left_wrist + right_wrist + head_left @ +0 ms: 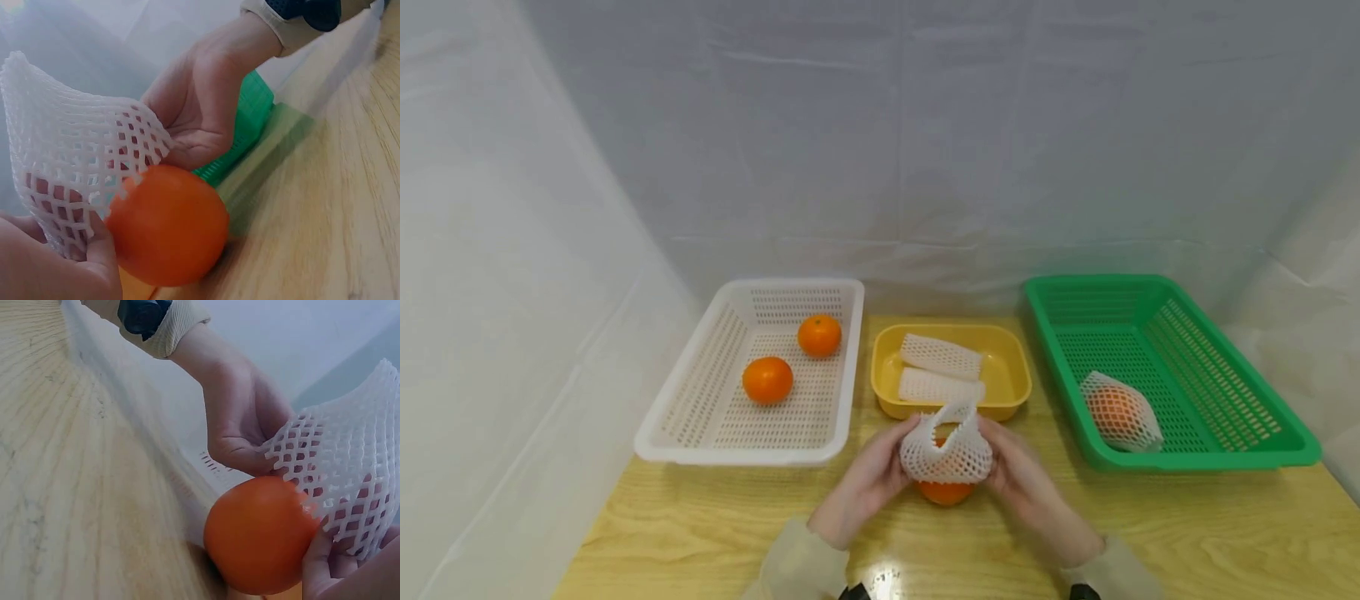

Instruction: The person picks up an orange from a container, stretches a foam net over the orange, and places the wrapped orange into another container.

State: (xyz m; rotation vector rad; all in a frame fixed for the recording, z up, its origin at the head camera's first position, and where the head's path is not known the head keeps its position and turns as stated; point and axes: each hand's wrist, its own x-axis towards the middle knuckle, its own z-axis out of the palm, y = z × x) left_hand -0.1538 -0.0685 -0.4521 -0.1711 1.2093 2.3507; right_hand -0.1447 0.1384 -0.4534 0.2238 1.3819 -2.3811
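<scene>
In the head view a white foam net (946, 457) is stretched over the upper part of an orange fruit (946, 493) on the wooden table. My left hand (871, 482) grips the net's left edge, thumb outside and fingers inside the mesh. On the other side my right hand (1027, 490) holds the right edge the same way. Both wrist views show the orange (172, 226) (261, 535) partly beneath the net's open rim, its lower part bare. The net's far end stands up above the fruit.
A white basket (745, 457) with two oranges (767, 381) stands at the left. Behind the hands, a yellow tray (1009, 379) holds two folded foam nets (942, 356). The green basket (1217, 460) at the right contains a netted orange (1120, 414).
</scene>
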